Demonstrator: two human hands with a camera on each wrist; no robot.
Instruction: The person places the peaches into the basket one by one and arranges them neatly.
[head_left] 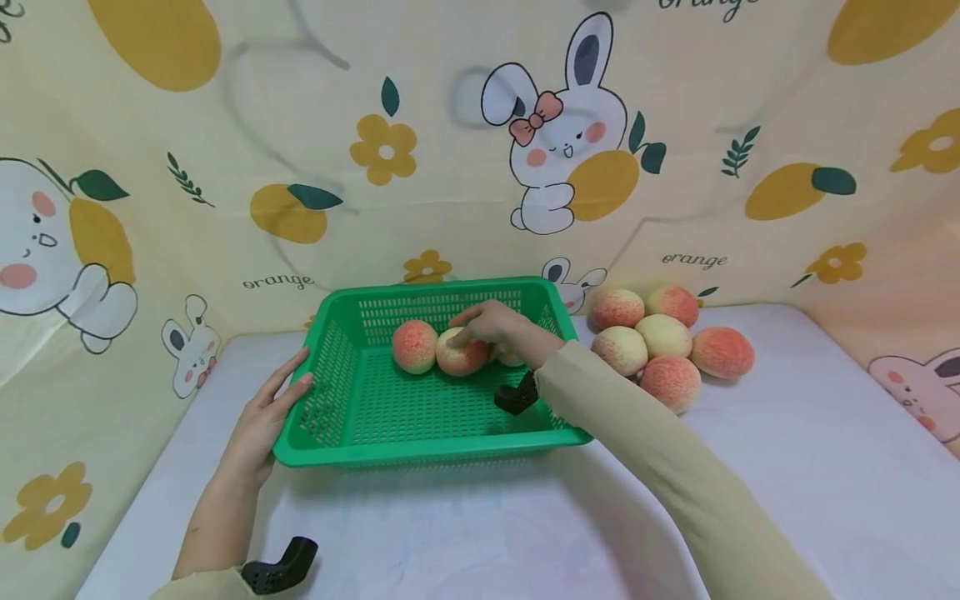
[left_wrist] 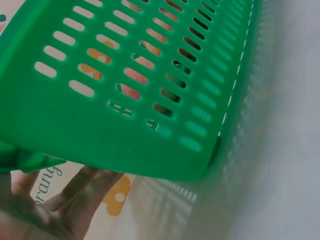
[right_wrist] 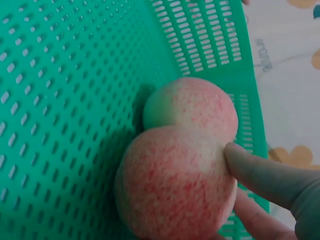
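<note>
A green plastic basket (head_left: 435,454) with slotted walls stands on the table. My left hand (head_left: 258,425) holds its left rim, with fingers (left_wrist: 82,197) along the outside of the rim in the left wrist view. Inside the basket, my right hand (head_left: 498,327) grips a pink-and-cream peach (head_left: 461,358), thumb and fingers on its sides. Touching that peach on the left is a redder peach (head_left: 415,347). A paler peach (head_left: 512,359) is mostly hidden under the right hand. The right wrist view shows the gripped peach (right_wrist: 175,187) in front of another peach (right_wrist: 197,102).
Several peaches (head_left: 645,337) lie in a cluster on the white table (head_left: 480,525), right of the basket and beyond the right forearm. A printed cloth (head_left: 450,208) with rabbits and oranges hangs close behind the basket. Black wrist devices (head_left: 281,567) show at both sleeves.
</note>
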